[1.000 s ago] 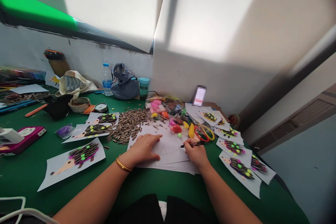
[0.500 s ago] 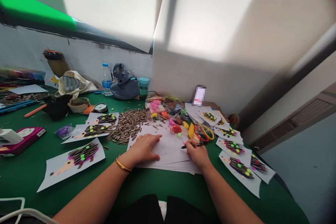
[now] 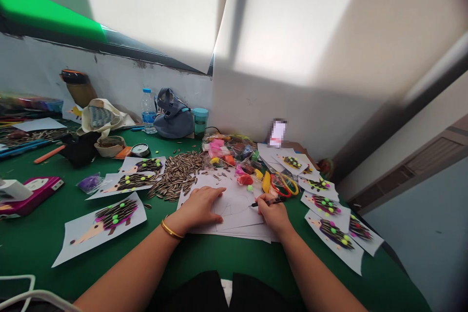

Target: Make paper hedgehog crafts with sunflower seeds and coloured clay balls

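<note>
A stack of white paper (image 3: 237,231) lies in front of me, its top sheet bearing a faint rounded pencil-thin outline. My left hand (image 3: 200,207) rests flat on the sheet's left side, fingers spread, a gold bangle at the wrist. In my right hand (image 3: 273,212) is a black pen (image 3: 268,202), its tip at the right end of the outline. Just beyond the paper sit scissors (image 3: 288,185) with red and yellow handles and bits of coloured clay (image 3: 245,180). Sunflower seeds (image 3: 179,173) are heaped past my left hand.
Hedgehog pictures made with seeds lie to the left (image 3: 106,222) and right (image 3: 334,239). Along the wall stand a water bottle (image 3: 148,117), a blue bag (image 3: 173,119), a teal-lidded cup (image 3: 200,122) and a phone (image 3: 278,132). A magenta box (image 3: 36,195) sits far left.
My right hand has shifted slightly left with the pen, whose tip is now a little further left on the outline. My left hand stays in place.
</note>
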Available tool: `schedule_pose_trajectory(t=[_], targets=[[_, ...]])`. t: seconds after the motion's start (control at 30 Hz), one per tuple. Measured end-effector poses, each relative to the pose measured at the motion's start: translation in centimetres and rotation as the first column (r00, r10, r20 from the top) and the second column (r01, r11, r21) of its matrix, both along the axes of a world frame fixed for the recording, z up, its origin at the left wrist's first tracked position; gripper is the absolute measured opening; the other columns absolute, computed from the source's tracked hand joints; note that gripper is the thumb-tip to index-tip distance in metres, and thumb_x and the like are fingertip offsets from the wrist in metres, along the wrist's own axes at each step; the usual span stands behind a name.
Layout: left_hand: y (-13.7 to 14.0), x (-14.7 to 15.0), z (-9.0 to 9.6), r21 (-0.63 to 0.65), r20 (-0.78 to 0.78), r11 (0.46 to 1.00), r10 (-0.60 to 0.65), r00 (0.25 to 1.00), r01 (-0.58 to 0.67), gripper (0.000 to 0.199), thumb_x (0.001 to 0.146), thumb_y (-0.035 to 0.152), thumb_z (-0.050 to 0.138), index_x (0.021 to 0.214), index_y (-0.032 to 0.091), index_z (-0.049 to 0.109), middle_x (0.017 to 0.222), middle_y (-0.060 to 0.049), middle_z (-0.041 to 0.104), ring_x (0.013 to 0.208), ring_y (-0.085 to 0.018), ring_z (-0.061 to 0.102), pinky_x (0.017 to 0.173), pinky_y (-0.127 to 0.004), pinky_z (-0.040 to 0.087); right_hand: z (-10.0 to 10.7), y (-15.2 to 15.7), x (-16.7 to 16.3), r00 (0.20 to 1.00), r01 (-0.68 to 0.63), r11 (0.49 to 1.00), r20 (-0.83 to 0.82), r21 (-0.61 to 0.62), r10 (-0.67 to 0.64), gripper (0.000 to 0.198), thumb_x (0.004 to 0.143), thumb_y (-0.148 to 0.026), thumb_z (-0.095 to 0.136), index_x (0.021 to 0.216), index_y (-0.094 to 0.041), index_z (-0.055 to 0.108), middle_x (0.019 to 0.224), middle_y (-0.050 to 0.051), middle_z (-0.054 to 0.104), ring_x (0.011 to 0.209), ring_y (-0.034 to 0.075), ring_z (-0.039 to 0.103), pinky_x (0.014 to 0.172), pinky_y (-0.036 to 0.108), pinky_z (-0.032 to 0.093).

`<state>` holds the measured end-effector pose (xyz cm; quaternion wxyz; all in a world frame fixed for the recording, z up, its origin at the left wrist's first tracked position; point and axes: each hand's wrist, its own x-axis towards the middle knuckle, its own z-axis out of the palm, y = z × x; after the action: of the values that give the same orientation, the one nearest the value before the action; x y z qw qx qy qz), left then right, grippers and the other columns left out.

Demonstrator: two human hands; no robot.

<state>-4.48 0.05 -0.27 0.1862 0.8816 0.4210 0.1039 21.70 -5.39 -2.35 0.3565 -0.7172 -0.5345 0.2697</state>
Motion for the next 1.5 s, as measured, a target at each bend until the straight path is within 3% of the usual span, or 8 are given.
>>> schedule_pose_trajectory(t=[0.2, 0.5, 1.07, 1.5], targets=[[-0.1, 0.0, 0.2, -0.010, 0.000, 1.000, 0.002, 1.000, -0.002, 0.085, 0.065, 0.049, 0.076, 0.142, 0.029, 0.043, 0.133, -0.007, 0.058, 0.127, -0.031, 0.047, 0.104, -0.041, 0.035, 0.5, -0.6, -0.4, 0.998, 0.017, 0.998, -0.059, 0.062, -0.013, 0.021, 0.080, -0.037, 0.046, 0.071, -0.023, 0.060, 0.054, -0.003, 0.060, 0.054, 0.017, 0.056, 0.053, 0.025, 0.041], [-0.1, 0.1, 0.0, 0.018, 0.008, 1.000, 0.000, 1.000, 0.000, 0.085, 0.066, 0.047, 0.077, 0.141, 0.029, 0.043, 0.131, -0.006, 0.060, 0.125, -0.029, 0.048, 0.103, -0.040, 0.035, 0.3, -1.8, -3.1, 0.971, -0.213, 0.962, -0.075, 0.172, 0.229, 0.021, 0.082, -0.035, 0.049, 0.074, -0.021, 0.062, 0.066, 0.000, 0.063, 0.068, 0.019, 0.060, 0.065, 0.027, 0.045], [-0.1, 0.1, 0.1, 0.005, -0.003, 1.000, 0.002, 1.000, -0.002, 0.084, 0.066, 0.047, 0.076, 0.141, 0.028, 0.043, 0.131, -0.006, 0.060, 0.125, -0.030, 0.049, 0.103, -0.041, 0.035, 0.0, -1.5, -3.1, 0.976, -0.201, 0.971, -0.056, 0.129, 0.210, 0.021, 0.082, -0.034, 0.048, 0.074, -0.021, 0.063, 0.072, 0.001, 0.067, 0.072, 0.019, 0.062, 0.067, 0.028, 0.046], [-0.2, 0.1, 0.4, -0.012, -0.004, 1.000, 0.007, 1.000, -0.007, 0.083, 0.067, 0.048, 0.075, 0.141, 0.030, 0.043, 0.132, -0.007, 0.059, 0.126, -0.030, 0.048, 0.104, -0.040, 0.035, 0.2, -1.5, -3.2, 0.977, -0.200, 0.976, -0.054, 0.084, 0.205, 0.020, 0.078, -0.031, 0.047, 0.071, -0.021, 0.063, 0.064, 0.000, 0.064, 0.065, 0.019, 0.060, 0.061, 0.028, 0.045]])
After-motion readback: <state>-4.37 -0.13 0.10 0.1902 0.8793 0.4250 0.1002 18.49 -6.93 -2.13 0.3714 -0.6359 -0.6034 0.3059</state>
